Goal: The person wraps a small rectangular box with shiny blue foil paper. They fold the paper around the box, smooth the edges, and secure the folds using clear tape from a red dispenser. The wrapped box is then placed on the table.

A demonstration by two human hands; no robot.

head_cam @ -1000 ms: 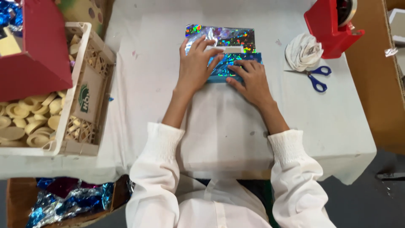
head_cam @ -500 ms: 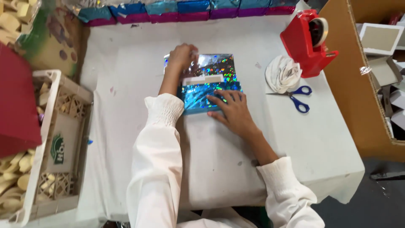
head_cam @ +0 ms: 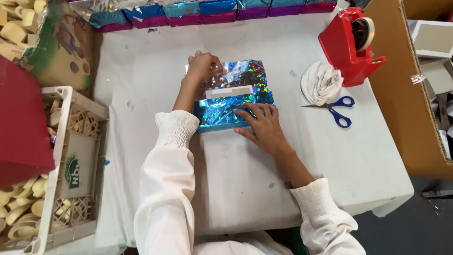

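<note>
A box wrapped in holographic foil paper [head_cam: 231, 101] is seen lying flat on the white-covered desk [head_cam: 245, 189], a little beyond its middle; the paper is blue nearer the person and silvery and glittering farther away, and a pale strip of tape [head_cam: 230, 91] is laid across it. The right hand [head_cam: 260, 123] is pressed flat on the near right part of the wrapping, its grip spread, with the fingers fanned out over the blue foil. The left hand [head_cam: 203, 66] is placed at the far left corner of the package, its grip pinched together on the edge of the foil there. Both arms are clothed in white sleeves.

To the right of the package, near it but apart, a bunched white cloth [head_cam: 322, 82] is seen, with blue-handled scissors [head_cam: 332, 111] lying just beside it and a red tape dispenser [head_cam: 351, 45] standing behind it. Along the far edge of the desk a row of wrapped boxes in blue and magenta foil [head_cam: 207, 13] is lined up. At the left, a white plastic crate [head_cam: 71, 160] holding pale wooden cut-out pieces [head_cam: 19, 215] is seen, partly covered by a red board [head_cam: 21, 127].
</note>
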